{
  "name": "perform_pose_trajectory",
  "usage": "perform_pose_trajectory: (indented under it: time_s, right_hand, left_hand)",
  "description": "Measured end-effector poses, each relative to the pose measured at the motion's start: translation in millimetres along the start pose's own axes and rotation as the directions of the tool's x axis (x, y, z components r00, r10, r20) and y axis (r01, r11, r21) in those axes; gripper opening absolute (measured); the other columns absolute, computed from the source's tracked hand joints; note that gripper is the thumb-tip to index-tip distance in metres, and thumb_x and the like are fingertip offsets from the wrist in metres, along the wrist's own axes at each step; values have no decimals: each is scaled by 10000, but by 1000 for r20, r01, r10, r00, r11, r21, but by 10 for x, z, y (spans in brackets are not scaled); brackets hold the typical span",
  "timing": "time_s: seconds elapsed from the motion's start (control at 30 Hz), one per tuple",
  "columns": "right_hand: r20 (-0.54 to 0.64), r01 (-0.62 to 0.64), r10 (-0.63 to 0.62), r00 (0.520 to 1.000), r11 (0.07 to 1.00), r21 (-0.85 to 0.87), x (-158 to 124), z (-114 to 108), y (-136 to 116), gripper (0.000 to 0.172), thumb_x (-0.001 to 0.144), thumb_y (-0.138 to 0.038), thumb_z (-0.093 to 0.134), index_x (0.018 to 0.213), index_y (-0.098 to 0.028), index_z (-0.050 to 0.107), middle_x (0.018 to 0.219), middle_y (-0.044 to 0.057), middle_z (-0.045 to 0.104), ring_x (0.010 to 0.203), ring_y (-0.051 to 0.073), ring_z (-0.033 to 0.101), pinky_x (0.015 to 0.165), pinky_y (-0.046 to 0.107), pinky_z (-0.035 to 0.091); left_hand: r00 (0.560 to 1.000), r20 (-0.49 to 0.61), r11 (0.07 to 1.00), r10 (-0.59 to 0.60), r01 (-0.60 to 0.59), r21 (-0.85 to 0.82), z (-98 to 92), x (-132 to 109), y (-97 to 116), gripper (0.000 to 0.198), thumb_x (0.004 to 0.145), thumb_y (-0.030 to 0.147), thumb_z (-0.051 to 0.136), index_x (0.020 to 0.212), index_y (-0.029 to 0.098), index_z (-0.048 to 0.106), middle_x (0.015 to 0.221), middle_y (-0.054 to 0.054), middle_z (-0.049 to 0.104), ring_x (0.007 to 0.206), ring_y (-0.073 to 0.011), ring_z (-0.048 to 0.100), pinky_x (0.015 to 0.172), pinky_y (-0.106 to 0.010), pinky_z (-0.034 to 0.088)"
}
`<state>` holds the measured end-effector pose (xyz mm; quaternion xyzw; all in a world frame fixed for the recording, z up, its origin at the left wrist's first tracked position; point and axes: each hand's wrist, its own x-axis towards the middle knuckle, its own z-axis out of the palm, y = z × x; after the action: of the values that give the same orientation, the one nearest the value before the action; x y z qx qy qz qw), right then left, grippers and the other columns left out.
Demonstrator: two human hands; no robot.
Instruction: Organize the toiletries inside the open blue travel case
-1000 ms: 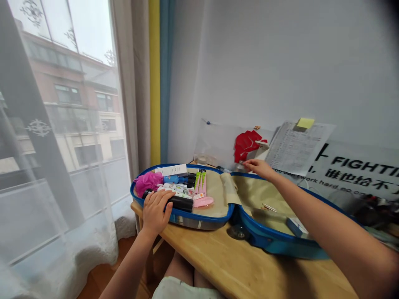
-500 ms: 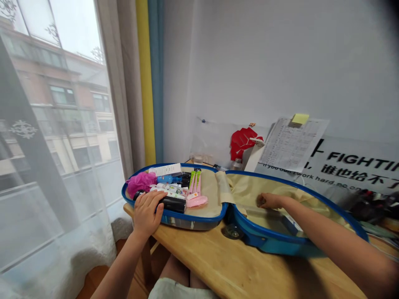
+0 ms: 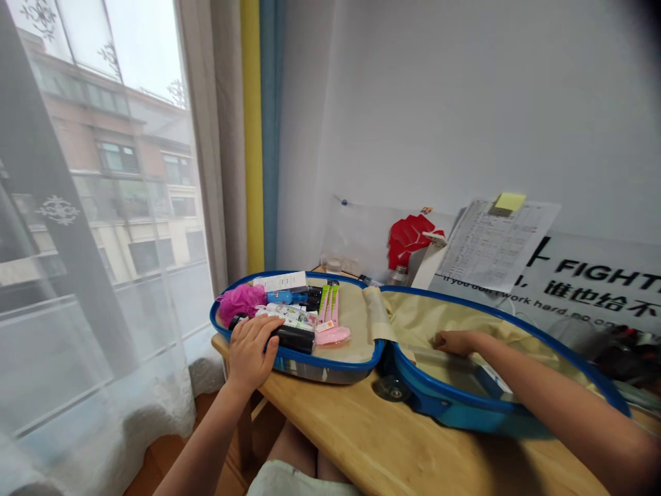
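An open blue suitcase (image 3: 330, 377) lies in two halves on a wooden table. My left hand (image 3: 254, 350) rests on its near left rim, fingers stretched over the end of a black cylindrical container (image 3: 297, 338). Around that hand lie a magenta bath puff (image 3: 242, 303), a white box (image 3: 281, 282), a small blue bottle (image 3: 279, 297), pink-and-green slim packs (image 3: 329, 303) and a pink oval item (image 3: 333, 336). Down inside the right half, my right hand (image 3: 455, 342) has its fingers closed at the beige lining. Whatever they hold is hidden. Nearby sits a blue-and-white box (image 3: 493, 380).
A suitcase wheel (image 3: 391, 388) sticks out between the halves. Behind stand clipped papers (image 3: 498, 241) and a lettered banner (image 3: 593, 282) against the wall. Sheer curtains (image 3: 118, 310) hang at the left. Dark clutter (image 3: 624, 355) lies at the right.
The view has shifted slightly, so everything sits a little further right. My right hand remains low in the right half with its fingers closed. The left hand stays on the rim.
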<state>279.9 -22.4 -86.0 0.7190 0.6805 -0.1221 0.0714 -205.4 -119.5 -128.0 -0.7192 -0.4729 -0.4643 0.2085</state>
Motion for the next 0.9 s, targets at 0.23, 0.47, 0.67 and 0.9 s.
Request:
perform_pose_trajectory:
  time_s: [0.23, 0.47, 0.67, 0.9]
  right_hand:
    - [-7, -102, 103, 995, 989, 107, -83, -48, -164, 229, 894, -340, 536, 998, -147, 602, 975, 40, 630, 820, 114, 603, 732, 303, 522]
    - [-240, -17, 110, 965, 933, 359, -147, -547, -441, 303, 922, -375, 474, 1106, -144, 539, 916, 24, 593, 658, 75, 546, 569, 230, 478]
    - [-274, 353, -253, 928, 829, 433, -226, -743, -1309, 338, 927, -242, 379, 1210, -164, 545, 944, 45, 628, 566, 34, 472, 521, 175, 414]
    - [-154, 581, -563, 812, 753, 309, -13, -437, -2273, 289, 865, -371, 565, 1036, -144, 617, 913, 25, 643, 730, 105, 592, 654, 271, 510]
  left_hand:
    - [1000, -8, 1000, 0, 0, -10, 4, -5, -1, 335, 944, 323, 337, 1096, 219, 617, 1085, -48, 675, 1046, -224, 562, 977, -404, 301]
    - [1000, -12, 999, -18, 18, -27, -6, 5, 23, 347, 944, 333, 327, 1088, 225, 624, 1077, -48, 680, 1037, -224, 568, 976, -404, 302]
    - [999, 8, 999, -35, 35, -31, -1, -10, 15, 353, 940, 336, 331, 1099, 228, 627, 1097, -58, 671, 1062, -222, 559, 989, -401, 301]
    - [1000, -1, 1000, -7, 7, -19, -22, 1, 16, 345, 946, 327, 327, 1095, 224, 621, 1080, -56, 677, 1046, -228, 565, 965, -405, 308]
